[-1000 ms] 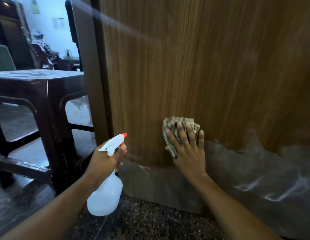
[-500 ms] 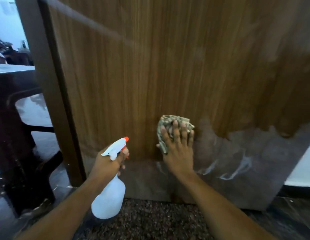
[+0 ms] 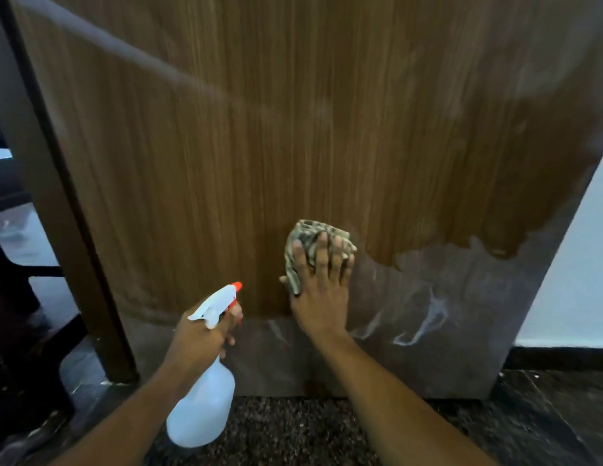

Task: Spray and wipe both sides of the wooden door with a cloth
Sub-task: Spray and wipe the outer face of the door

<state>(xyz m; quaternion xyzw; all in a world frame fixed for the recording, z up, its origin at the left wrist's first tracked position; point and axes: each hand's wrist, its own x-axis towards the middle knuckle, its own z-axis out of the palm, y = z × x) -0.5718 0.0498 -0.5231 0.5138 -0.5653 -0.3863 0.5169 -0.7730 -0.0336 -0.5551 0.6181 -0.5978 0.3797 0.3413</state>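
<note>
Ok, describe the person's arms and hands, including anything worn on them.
The left forearm and right forearm are bare to the frame edge; no sleeves show. The left hand and right hand wear no gloves, and no ring, watch or bracelet is visible.

Speckled floor (image 3: 293,432) below, white wall (image 3: 579,264) right, perhaps dark furniture (image 3: 21,331) left.

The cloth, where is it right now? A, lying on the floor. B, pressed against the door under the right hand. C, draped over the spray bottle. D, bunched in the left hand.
B: the right hand presses the cloth against the wooden door with its fingers spread, while the left hand holds only the spray bottle.
</note>
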